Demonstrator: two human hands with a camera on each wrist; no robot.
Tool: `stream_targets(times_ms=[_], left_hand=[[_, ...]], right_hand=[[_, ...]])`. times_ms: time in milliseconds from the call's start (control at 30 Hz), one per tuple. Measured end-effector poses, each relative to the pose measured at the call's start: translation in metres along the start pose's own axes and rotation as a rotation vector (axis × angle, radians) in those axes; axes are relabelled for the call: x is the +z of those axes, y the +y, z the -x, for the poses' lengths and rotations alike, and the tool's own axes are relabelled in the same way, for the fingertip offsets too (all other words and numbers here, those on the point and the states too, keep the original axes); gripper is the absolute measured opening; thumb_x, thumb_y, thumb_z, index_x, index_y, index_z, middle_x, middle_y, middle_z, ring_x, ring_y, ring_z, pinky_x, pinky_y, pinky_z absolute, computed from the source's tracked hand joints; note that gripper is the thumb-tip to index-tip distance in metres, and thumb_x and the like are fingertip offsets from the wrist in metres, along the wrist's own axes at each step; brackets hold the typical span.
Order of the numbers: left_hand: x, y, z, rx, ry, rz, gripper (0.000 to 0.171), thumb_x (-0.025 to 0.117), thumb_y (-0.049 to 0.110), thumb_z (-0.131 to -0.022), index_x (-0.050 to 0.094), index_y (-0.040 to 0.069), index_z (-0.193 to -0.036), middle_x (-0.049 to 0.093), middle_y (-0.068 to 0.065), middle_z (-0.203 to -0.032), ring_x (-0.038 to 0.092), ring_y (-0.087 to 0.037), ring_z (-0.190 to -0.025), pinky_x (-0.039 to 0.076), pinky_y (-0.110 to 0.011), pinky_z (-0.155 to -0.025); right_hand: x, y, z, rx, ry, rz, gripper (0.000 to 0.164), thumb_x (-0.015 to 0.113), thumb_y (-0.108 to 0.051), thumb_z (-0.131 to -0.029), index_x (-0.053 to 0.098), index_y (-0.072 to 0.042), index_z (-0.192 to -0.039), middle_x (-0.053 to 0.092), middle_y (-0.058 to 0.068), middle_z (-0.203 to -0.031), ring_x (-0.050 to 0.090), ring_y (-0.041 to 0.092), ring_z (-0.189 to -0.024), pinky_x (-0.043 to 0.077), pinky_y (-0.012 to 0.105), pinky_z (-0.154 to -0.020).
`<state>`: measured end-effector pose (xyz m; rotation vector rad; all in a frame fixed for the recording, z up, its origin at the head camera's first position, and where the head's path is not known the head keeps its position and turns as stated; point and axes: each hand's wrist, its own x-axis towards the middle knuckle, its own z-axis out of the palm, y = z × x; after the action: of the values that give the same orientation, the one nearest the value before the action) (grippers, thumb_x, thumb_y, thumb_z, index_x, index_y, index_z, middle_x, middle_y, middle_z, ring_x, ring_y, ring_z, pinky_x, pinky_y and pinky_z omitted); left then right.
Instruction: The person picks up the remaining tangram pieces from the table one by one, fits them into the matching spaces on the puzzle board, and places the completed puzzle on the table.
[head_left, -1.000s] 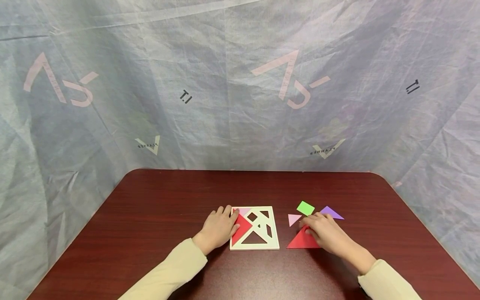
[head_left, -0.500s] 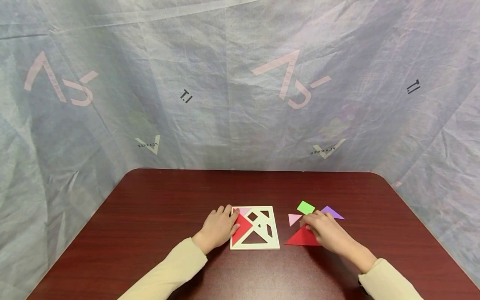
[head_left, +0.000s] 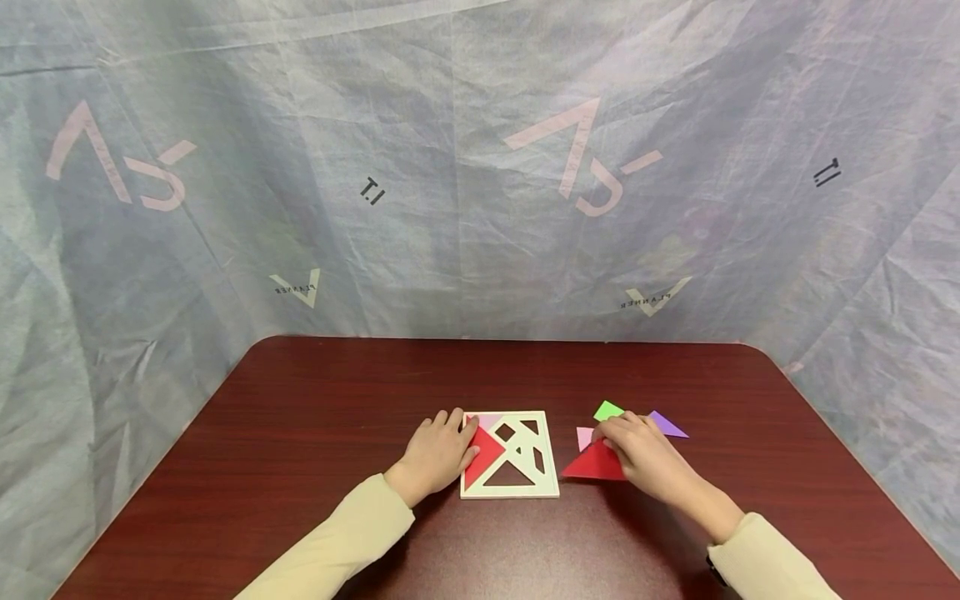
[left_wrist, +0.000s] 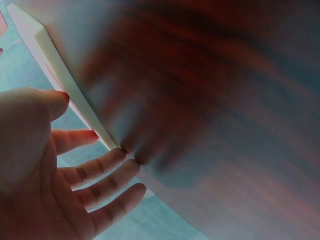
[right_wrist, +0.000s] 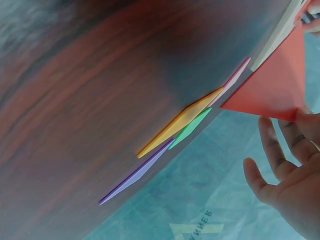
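Observation:
My right hand (head_left: 651,462) pinches a red triangle tangram piece (head_left: 595,465), raised and tilted above the table; in the right wrist view the red triangle (right_wrist: 277,82) stands out from the thumb and fingertips. My left hand (head_left: 435,458) rests on the left side of a white tangram board (head_left: 551,471), its fingers spread and loosely extended. In the left wrist view, fingertips touch the board's edge (left_wrist: 82,100). Set in the board are another red triangle (head_left: 483,454) and a pink piece (head_left: 491,420) partly covered by fingers. Several cut-outs show dark table through them.
Right of the board lie a pink triangle (head_left: 583,437), a green piece (head_left: 606,409) and a purple triangle (head_left: 667,425). A yellow-orange piece (right_wrist: 185,120) shows only in the right wrist view. Grey printed cloth (head_left: 450,208) hangs behind the dark red table (head_left: 360,383).
The right hand has lifted the red triangle off the table and shifted it slightly left and away from the body, now covering part of the pink and green pieces. The left hand stays put.

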<state>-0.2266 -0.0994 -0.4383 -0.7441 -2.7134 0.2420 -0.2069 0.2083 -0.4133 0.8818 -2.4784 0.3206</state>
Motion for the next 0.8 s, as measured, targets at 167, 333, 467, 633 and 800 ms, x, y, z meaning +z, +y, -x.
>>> stream_targets(times_ms=[167, 333, 467, 633, 800], left_hand=[[0.000, 0.000, 0.000, 0.001, 0.004, 0.002, 0.043, 0.052, 0.042, -0.089, 0.058, 0.015, -0.122, 0.054, -0.009, -0.105, 0.054, -0.023, -0.089, 0.046, -0.035, -0.068], [0.000, 0.000, 0.000, 0.000, -0.003, 0.003, 0.044, 0.051, 0.042, -0.089, 0.058, 0.015, -0.123, 0.054, -0.009, -0.106, 0.054, -0.023, -0.090, 0.047, -0.035, -0.069], [0.001, -0.001, 0.000, -0.001, -0.006, 0.001, 0.044, 0.051, 0.043, -0.090, 0.057, 0.015, -0.123, 0.054, -0.009, -0.106, 0.054, -0.023, -0.090, 0.047, -0.035, -0.069], [0.000, 0.000, -0.001, -0.001, -0.009, -0.001, 0.044, 0.051, 0.042, -0.089, 0.057, 0.015, -0.123, 0.054, -0.009, -0.106, 0.054, -0.023, -0.090, 0.047, -0.035, -0.070], [-0.001, 0.000, 0.000, 0.005, 0.002, -0.007, 0.043, 0.052, 0.042, -0.089, 0.058, 0.015, -0.122, 0.054, -0.009, -0.106, 0.054, -0.023, -0.088, 0.047, -0.035, -0.068]], right_hand=[[0.001, -0.006, -0.006, 0.021, -0.010, -0.014, 0.020, 0.064, 0.003, -0.075, 0.062, -0.015, -0.083, 0.063, -0.005, -0.081, 0.052, 0.011, -0.079, 0.040, 0.036, -0.072], [0.005, -0.009, -0.010, 0.020, -0.013, -0.037, 0.019, 0.063, 0.002, -0.077, 0.062, -0.015, -0.084, 0.064, -0.006, -0.084, 0.053, 0.012, -0.082, 0.039, 0.034, -0.071], [0.008, -0.013, -0.014, 0.005, -0.007, -0.058, 0.020, 0.062, 0.003, -0.077, 0.062, -0.015, -0.084, 0.063, -0.005, -0.083, 0.053, 0.012, -0.083, 0.040, 0.038, -0.076], [0.011, -0.019, -0.019, -0.022, 0.006, -0.064, 0.021, 0.063, 0.005, -0.075, 0.062, -0.015, -0.083, 0.062, -0.006, -0.080, 0.050, 0.010, -0.078, 0.039, 0.038, -0.077], [0.014, -0.026, -0.023, -0.031, 0.011, -0.076, 0.021, 0.063, 0.005, -0.076, 0.062, -0.014, -0.083, 0.063, -0.006, -0.081, 0.051, 0.010, -0.077, 0.040, 0.035, -0.072]])
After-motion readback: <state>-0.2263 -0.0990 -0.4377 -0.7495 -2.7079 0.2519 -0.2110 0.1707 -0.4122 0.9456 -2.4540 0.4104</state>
